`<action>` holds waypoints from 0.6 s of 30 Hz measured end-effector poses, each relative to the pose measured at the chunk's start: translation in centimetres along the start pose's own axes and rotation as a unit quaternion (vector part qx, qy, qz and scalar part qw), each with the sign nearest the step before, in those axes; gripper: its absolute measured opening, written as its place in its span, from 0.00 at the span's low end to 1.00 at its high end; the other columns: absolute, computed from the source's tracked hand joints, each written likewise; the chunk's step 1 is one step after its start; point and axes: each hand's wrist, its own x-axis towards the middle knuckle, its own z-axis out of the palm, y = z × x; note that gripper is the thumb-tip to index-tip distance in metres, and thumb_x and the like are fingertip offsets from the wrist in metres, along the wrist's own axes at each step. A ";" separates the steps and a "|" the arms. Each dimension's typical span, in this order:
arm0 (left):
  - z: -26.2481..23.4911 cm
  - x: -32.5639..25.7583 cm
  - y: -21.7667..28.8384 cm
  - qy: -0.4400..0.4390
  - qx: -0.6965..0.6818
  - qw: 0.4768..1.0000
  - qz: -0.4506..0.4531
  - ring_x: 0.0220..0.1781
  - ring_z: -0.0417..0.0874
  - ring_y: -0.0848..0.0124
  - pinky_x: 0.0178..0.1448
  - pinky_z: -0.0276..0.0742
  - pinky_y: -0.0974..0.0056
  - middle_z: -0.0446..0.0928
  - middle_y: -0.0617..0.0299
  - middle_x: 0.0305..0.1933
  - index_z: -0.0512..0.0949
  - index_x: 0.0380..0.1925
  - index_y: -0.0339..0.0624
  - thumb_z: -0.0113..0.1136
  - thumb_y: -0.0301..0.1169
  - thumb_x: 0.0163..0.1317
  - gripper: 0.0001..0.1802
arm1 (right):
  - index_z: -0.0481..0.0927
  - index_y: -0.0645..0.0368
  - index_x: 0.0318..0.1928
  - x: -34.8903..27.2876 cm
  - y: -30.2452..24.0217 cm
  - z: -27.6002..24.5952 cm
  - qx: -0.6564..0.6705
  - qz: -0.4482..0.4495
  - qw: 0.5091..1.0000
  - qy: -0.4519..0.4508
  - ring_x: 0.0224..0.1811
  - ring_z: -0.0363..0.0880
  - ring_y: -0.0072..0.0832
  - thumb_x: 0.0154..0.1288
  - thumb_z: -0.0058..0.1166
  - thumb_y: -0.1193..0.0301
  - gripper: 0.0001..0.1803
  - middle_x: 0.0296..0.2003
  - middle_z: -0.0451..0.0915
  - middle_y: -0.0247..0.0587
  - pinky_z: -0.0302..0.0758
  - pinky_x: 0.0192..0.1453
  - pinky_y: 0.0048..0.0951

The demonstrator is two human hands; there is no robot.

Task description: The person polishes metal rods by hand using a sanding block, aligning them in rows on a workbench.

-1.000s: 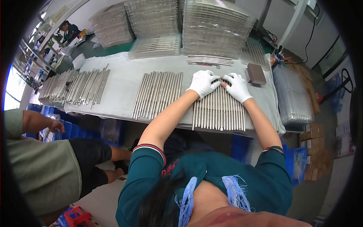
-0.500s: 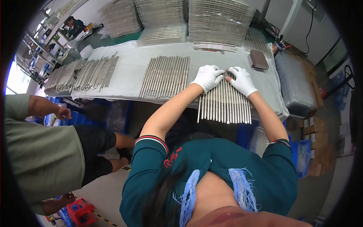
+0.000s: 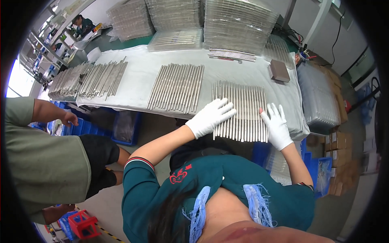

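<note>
A flat row of thin metal rods (image 3: 241, 117) lies side by side in front of me, its near ends over the table's front edge. My left hand (image 3: 212, 117), in a white glove, rests on the row's left side with its fingers stretched out. At the right side of the row is my right hand (image 3: 277, 124), gloved too, fingers spread and a bare thumb tip beside the outermost rod. Neither hand grips a rod. A second row of metal rods (image 3: 176, 88) lies to the left of my left hand.
A dense pile of rods (image 3: 87, 80) lies at the table's left. A brown block (image 3: 279, 71) and a few rods (image 3: 232, 55) lie farther back. Stacked clear trays (image 3: 239, 26) stand behind, more trays (image 3: 318, 95) at right. Another person (image 3: 50, 156) stands left.
Both hands have come apart from the far end of the row and moved nearer, to its two sides. The rods' far ends, bunched before, now spread into an even row.
</note>
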 end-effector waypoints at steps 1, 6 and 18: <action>0.6 0.4 0.3 -0.002 -0.036 0.999 0.014 0.67 0.75 0.52 0.65 0.74 0.52 0.76 0.53 0.61 0.75 0.60 0.40 0.55 0.31 0.60 0.26 | 0.70 0.53 0.73 0.0 -0.3 0.3 0.003 0.003 1.000 0.030 0.74 0.65 0.60 0.60 0.55 0.73 0.36 0.65 0.71 0.69 0.50 0.82 0.61; 3.3 3.7 1.9 0.124 -0.016 0.988 0.088 0.47 0.83 0.64 0.51 0.78 0.58 0.82 0.64 0.46 0.79 0.60 0.56 0.57 0.33 0.57 0.27 | 0.65 0.48 0.77 0.0 -1.0 0.5 -0.027 0.026 0.999 0.021 0.75 0.64 0.61 0.57 0.59 0.74 0.44 0.66 0.69 0.71 0.43 0.81 0.70; -3.2 9.4 0.8 0.283 -0.233 0.930 0.013 0.45 0.87 0.52 0.51 0.83 0.58 0.84 0.55 0.47 0.86 0.45 0.49 0.72 0.23 0.43 0.24 | 0.74 0.59 0.70 8.4 -1.0 -2.1 0.561 -0.104 0.817 0.088 0.76 0.65 0.54 0.54 0.66 0.32 0.54 0.75 0.63 0.61 0.62 0.78 0.39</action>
